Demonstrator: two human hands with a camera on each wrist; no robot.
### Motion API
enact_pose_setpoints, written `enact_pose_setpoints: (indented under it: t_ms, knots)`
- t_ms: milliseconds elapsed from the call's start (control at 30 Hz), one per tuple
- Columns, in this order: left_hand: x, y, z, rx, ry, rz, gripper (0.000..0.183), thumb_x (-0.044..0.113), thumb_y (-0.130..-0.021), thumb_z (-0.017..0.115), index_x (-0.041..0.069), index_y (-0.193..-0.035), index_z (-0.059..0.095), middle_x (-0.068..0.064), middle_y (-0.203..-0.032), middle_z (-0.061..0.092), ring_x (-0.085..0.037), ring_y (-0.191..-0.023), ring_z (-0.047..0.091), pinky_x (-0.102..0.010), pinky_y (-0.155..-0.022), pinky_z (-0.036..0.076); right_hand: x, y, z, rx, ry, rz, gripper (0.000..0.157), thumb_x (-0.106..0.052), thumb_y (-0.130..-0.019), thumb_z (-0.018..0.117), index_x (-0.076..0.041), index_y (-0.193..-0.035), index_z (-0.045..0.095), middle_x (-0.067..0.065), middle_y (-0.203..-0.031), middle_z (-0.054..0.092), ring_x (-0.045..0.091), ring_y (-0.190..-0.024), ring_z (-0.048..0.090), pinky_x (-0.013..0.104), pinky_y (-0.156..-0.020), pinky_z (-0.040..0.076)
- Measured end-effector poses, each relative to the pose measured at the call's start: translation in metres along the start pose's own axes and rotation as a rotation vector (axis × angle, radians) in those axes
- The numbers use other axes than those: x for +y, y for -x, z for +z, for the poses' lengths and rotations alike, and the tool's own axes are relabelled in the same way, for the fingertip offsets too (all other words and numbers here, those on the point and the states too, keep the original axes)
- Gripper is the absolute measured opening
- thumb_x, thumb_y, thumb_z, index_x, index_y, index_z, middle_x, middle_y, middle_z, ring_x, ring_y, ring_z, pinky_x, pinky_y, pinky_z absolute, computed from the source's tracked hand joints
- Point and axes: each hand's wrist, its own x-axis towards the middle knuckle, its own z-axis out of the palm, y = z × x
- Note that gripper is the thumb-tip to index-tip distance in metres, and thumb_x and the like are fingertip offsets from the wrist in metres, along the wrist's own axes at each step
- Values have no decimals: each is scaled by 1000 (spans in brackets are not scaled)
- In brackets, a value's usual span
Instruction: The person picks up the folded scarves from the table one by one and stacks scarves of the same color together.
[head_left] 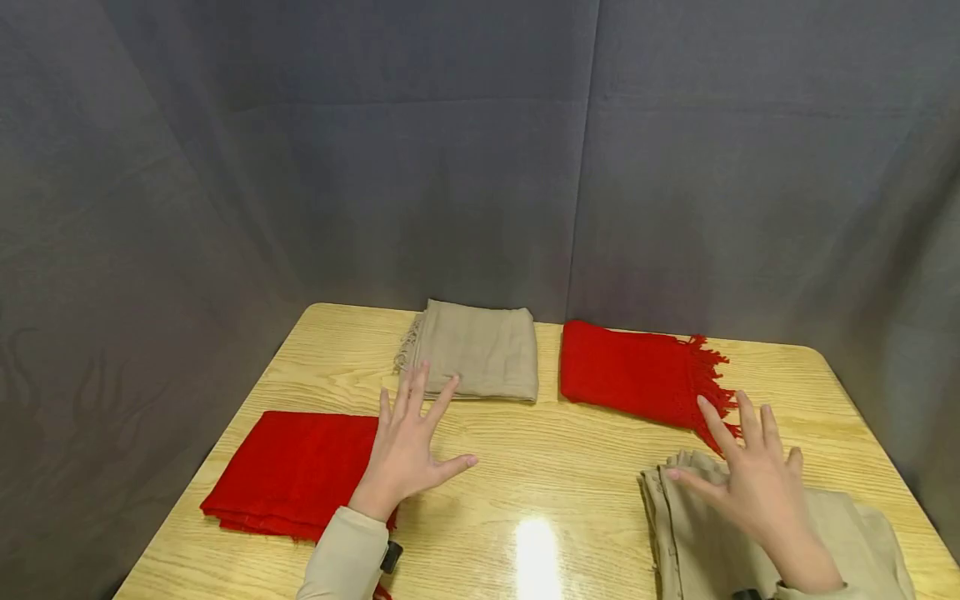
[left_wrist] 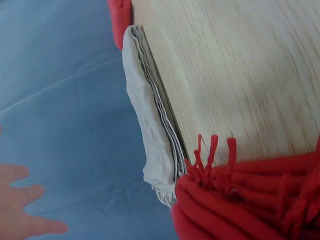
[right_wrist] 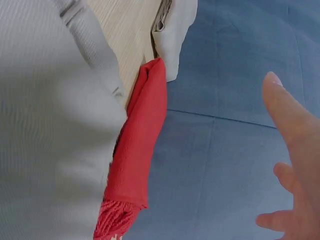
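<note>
My left hand (head_left: pixel 405 450) is spread with straight fingers above a folded red scarf (head_left: pixel 292 471) at the table's left, and holds nothing. Over a folded beige cloth (head_left: pixel 855 533) at the front right, my right hand (head_left: pixel 765 492) is likewise spread and holds nothing. At the back lie a folded beige scarf (head_left: pixel 480 350), its fringe to the left, and a second folded red scarf (head_left: pixel 626 375), its fringe to the right. In the left wrist view, thick red fringe (left_wrist: pixel 230 200) fills the lower right. Part of the left red scarf is hidden behind my left hand and sleeve.
The wooden table (head_left: pixel 495 467) has rounded back corners. A grey cloth backdrop (head_left: pixel 420 167) stands behind it and on both sides. Light glares off the tabletop near the front middle. A small black piece (head_left: pixel 392 557) sits at my left wrist.
</note>
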Motion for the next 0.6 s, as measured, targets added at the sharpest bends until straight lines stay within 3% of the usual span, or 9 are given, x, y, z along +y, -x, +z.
enact_pose_setpoints:
  t_ms: [167, 333, 500, 600]
  knots:
    - [3, 0, 1, -6, 84, 19, 93, 54, -71, 66, 28, -146, 17, -13, -148, 17, -32, -132, 21, -60, -99, 22, 7, 3, -5, 14, -39, -5, 102, -54, -64, 73, -22, -146, 21, 28, -139, 26, 55, -122, 22, 73, -74, 23]
    - [7, -2, 2, 3, 156, 38, 81, 48, -75, 65, 22, -143, 29, -13, -141, 31, -29, -126, 32, -55, -96, 31, 16, 5, -9, 58, -96, -38, 98, -46, -64, 77, -13, -143, 30, 31, -129, 39, 54, -110, 37, 70, -74, 31]
    - [11, -4, 4, 16, 227, 60, 70, 44, -77, 65, 15, -135, 40, -10, -130, 43, -26, -116, 44, -49, -87, 41, 22, 7, -14, 49, -160, -22, 85, -42, -65, 78, 0, -131, 44, 33, -124, 44, 53, -105, 42, 66, -74, 34]
    - [13, -5, 4, 13, 283, 79, 65, 40, -78, 66, 13, -133, 43, -7, -126, 47, -24, -112, 47, -44, -85, 43, 24, 9, -18, 21, -181, 20, 75, -41, -67, 77, 1, -122, 49, 33, -122, 46, 53, -104, 43, 66, -73, 35]
